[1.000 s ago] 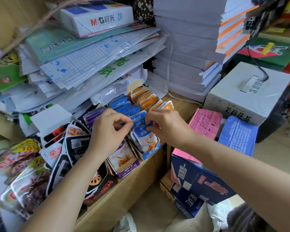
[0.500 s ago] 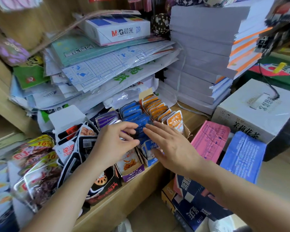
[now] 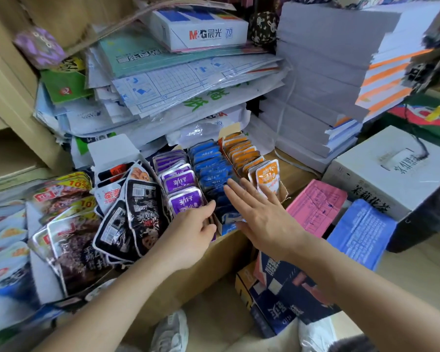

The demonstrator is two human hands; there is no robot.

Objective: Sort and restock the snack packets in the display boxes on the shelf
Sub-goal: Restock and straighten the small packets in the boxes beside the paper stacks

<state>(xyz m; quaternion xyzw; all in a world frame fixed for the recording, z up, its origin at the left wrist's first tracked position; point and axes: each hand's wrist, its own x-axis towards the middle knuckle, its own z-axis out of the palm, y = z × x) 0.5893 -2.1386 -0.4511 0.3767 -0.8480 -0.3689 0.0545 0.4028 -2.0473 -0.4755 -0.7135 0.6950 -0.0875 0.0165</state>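
Two hands have let go of the blue foil snack packets [image 3: 211, 166] they were pinching a second ago. The right hand [image 3: 262, 214] now lies flat at frame centre, fingers straight and spread over the front of that row. The left hand [image 3: 191, 232], just left of it, sits at the front of the printed cardboard display boxes [image 3: 228, 228] with thumb out and fingers curled; I cannot tell whether it grips anything. The blue row looks settled, so the hands are probably moving on to level its neighbours.

Purple foil packets [image 3: 178, 179] stand just left of the blue row and orange foil packets [image 3: 267, 177] just right, each upright in its own box on the pale wooden shelf [image 3: 299, 174]. Loose black foil packets [image 3: 137, 207] sprawl at lower left, seemingly unsorted.

Farther back, a slumped pile of plastic-wrapped paper sheets [image 3: 175, 80] overhangs the boxes' rear ends. Tall stacks of white paper [image 3: 315, 97] crowd the upper right, leaving little room.
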